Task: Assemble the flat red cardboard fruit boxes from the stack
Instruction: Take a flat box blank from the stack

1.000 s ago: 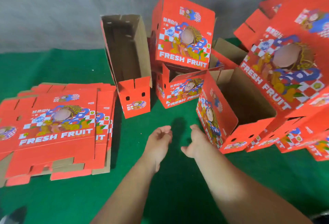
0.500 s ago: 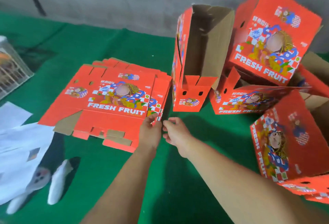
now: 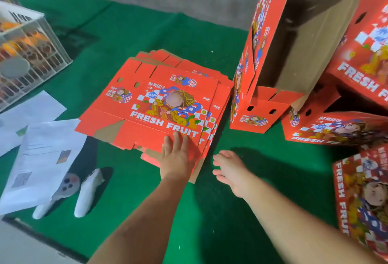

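Observation:
A stack of flat red "FRESH FRUIT" boxes (image 3: pixel 159 104) lies on the green mat in the middle of the view. My left hand (image 3: pixel 176 156) rests flat on the near right corner of the top sheet, fingers straight. Just right of the stack's edge my right hand (image 3: pixel 230 169) hovers over the mat with relaxed fingers, holding nothing. An assembled open box (image 3: pixel 273 70) stands on end right of the stack, its brown inside showing.
More assembled red boxes (image 3: pixel 346 125) pile up at the right edge. White paper sheets (image 3: pixel 42 159) and two white controllers (image 3: pixel 87 192) lie at the left. A white wire crate (image 3: pixel 27 54) stands far left. A grey wall runs behind the green mat (image 3: pixel 220 211).
The view swung left from the assembled boxes to the flat stack. Both hands moved to its near right corner; the left hand now lies flat on the top sheet and the right has drawn slightly away.

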